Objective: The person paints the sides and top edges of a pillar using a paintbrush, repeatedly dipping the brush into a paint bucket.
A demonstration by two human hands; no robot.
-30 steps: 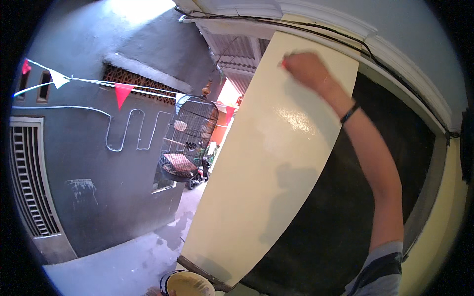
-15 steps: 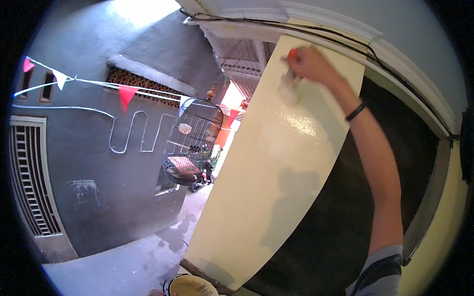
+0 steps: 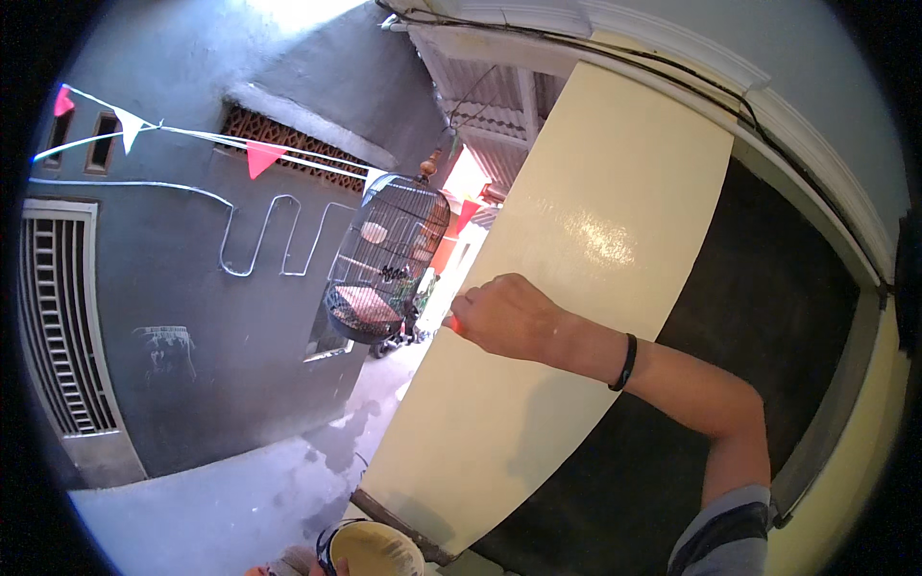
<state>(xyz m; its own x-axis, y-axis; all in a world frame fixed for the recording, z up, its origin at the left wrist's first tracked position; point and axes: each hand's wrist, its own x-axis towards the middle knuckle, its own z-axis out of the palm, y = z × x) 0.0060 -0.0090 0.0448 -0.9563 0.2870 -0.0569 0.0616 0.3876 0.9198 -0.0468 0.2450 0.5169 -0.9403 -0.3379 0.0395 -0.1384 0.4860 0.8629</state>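
Note:
My right hand (image 3: 509,317) is closed around the orange handle (image 3: 454,325) of a paintbrush, at the left edge of a tall cream-yellow wall panel (image 3: 634,154). The hand hides the bristles now. Wet paint shines on the panel above the hand. A bucket (image 3: 415,557), coated inside with cream-yellow paint, sits at the lower edge of the view. My left hand (image 3: 315,566) grips its left side, with a fingertip over the rim; most of this hand is cut off by the frame.
A black wire birdcage (image 3: 389,254) hangs left of the panel, close to my right hand. Bunting (image 3: 264,158) is strung along the grey wall (image 3: 259,355). Black cables (image 3: 615,53) run above the panel. A dark opening (image 3: 759,288) lies to its right.
My right hand has come down and left with the brush, from the panel's top to its left edge at mid-height. My left hand's finger now shows at the bucket rim. The view has shifted slightly.

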